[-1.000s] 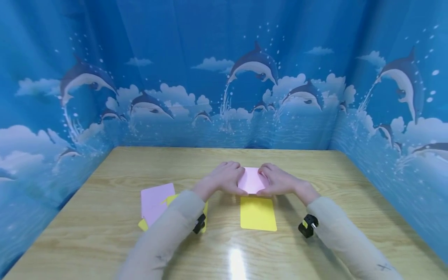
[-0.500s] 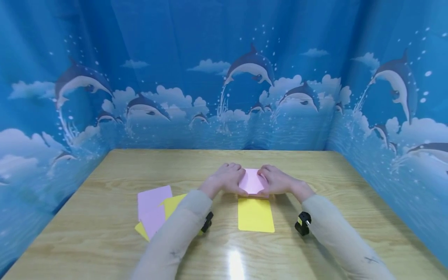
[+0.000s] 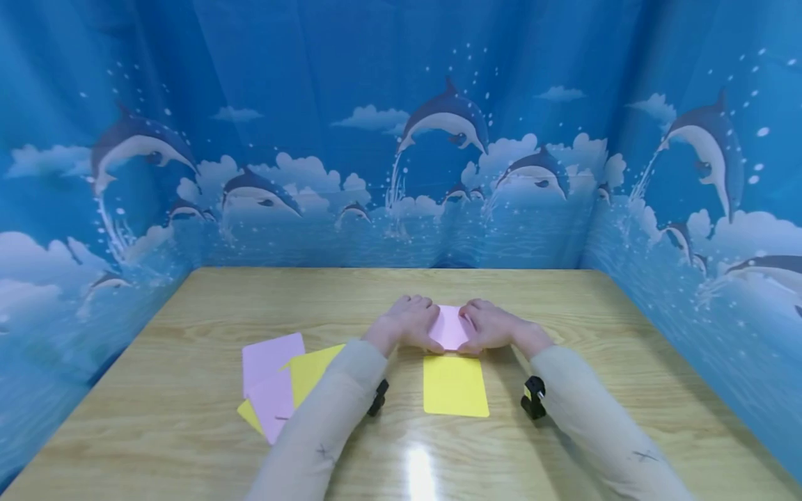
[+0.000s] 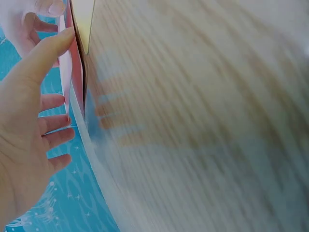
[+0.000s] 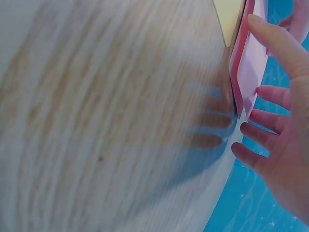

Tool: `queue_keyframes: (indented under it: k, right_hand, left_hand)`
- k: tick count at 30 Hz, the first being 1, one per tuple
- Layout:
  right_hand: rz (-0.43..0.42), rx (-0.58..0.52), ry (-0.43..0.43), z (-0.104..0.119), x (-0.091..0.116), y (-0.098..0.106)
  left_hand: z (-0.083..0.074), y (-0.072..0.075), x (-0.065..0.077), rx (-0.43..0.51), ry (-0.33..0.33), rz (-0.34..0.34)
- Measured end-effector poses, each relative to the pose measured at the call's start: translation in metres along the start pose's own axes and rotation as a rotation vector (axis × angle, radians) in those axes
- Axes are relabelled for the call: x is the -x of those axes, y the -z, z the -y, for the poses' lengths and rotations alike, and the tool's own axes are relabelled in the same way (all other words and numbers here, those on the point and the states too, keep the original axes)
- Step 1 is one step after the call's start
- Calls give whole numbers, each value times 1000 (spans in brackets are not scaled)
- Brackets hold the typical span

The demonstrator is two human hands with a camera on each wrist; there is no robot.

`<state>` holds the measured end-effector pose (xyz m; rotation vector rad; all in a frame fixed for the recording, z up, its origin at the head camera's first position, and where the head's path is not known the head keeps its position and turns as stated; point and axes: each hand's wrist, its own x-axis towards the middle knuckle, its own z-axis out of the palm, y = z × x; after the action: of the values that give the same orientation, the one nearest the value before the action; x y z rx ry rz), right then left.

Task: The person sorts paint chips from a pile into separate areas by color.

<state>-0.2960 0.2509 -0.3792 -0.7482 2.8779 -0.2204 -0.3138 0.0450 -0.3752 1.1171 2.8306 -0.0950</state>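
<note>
Head view shows both hands of the person at the pink sheet (image 3: 451,328), which is near the middle of the table (image 3: 626,417), just beyond a yellow sheet (image 3: 456,387) that lies flat. The left hand (image 3: 410,323) pinches the left side of the pink sheet, and the right hand (image 3: 491,325) pinches the right side, so neither one is released. In the wrist views each thumb is on the near side of the paper, while some other fingers spread loosely around its edge.

These wrist views also show the pink sheet bent, with a darker pink layer next to it; whether this is a folded part or a second sheet, I cannot tell. To the left, two purple sheets (image 3: 268,355) and more yellow paper (image 3: 310,369) overlap, partly hidden by the left sleeve (image 3: 335,396).

In my judgement, the step in hand is to bend or position the pink sheet by its two sides. The next move seems to call for equal work from both hands: level edges and light pressure, because a stronger squeeze could make an unwanted crease
</note>
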Motion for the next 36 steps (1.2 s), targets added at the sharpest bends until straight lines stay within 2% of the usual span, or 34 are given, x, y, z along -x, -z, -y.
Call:
queue_keyframes:
  k: [7, 14, 22, 27, 31, 36]
  right_hand:
    - [47, 20, -60, 4, -3, -2]
    - [42, 32, -59, 4, -3, -6]
    - [2, 28, -40, 6, -3, -4]
    - [-25, 40, -13, 5, -3, -2]
    - [-42, 64, 7, 6, -2, -2]
    - [-76, 108, 14, 11, -2, -1]
  left_hand:
    - [-2, -1, -1, -33, 1, 28]
    - [-1, -4, 1, -38, 6, 51]
    - [1, -4, 2, -6, 2, 13]
    - [3, -2, 3, -43, 13, -12]
    - [5, 1, 6, -81, 8, -59]
    - [11, 8, 12, -120, 12, -65]
